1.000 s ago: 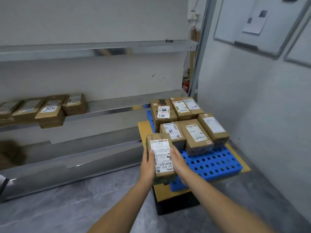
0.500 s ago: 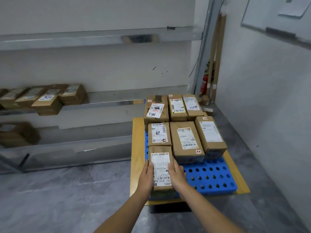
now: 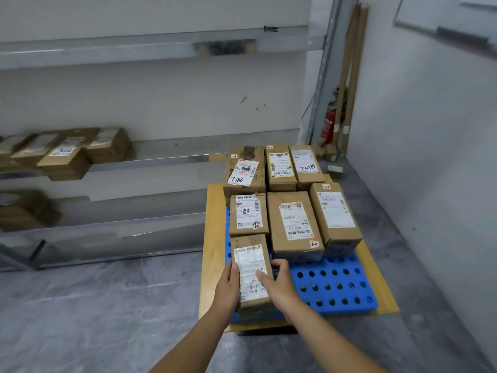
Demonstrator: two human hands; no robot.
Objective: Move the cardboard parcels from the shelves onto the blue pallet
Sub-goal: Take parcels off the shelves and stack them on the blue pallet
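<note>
My left hand [image 3: 227, 285] and right hand [image 3: 279, 285] squeeze a parcel [image 3: 251, 273] between them on the blue pallet's [image 3: 333, 286] near-left corner.

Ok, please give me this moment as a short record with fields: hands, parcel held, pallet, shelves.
left hand: on the left side of the held parcel
right hand: on its right side and top, thumb on the label
held parcel: at the pallet's front left, behind it another parcel; whether it rests fully cannot be told
pallet: blue, six other parcels in two back rows, front right part bare
shelves: several parcels remain at left
</note>
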